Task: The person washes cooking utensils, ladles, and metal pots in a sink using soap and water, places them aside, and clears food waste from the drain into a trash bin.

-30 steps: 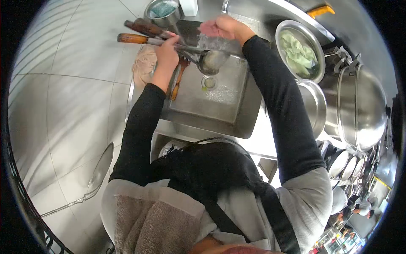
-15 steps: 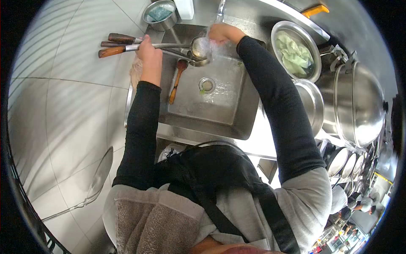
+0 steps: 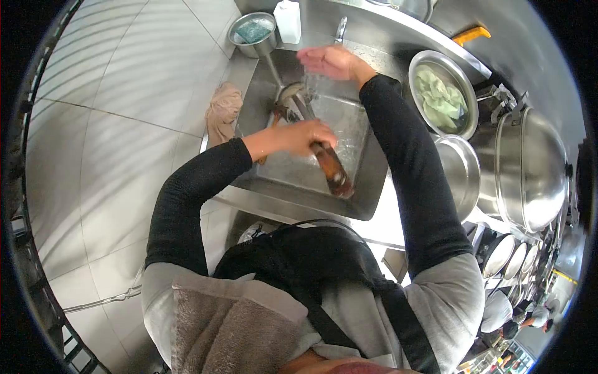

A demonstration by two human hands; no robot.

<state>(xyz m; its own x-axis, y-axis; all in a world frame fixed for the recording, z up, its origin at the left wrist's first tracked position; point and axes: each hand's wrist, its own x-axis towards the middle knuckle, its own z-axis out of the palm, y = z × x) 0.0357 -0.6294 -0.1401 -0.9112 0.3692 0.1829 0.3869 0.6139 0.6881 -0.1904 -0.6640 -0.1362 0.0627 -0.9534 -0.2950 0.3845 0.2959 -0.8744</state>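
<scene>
Pale green leaves (image 3: 438, 100), brown towel (image 3: 240, 321), orange handle (image 3: 471, 35).

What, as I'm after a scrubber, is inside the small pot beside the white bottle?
In the pot, next to the bottle, lies a green pad. Whatever may be under the pad is covered and can't be seen.

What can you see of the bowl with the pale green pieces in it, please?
The bowl is round, silver-coloured and apparently metal, with a wide rim. It stands open side up, right of the sink, beside a second bowl. Soft, crumpled pale green pieces lie inside, perhaps leaves, though I cannot tell for certain. Neither the left hand nor the right hand touches it.
</scene>
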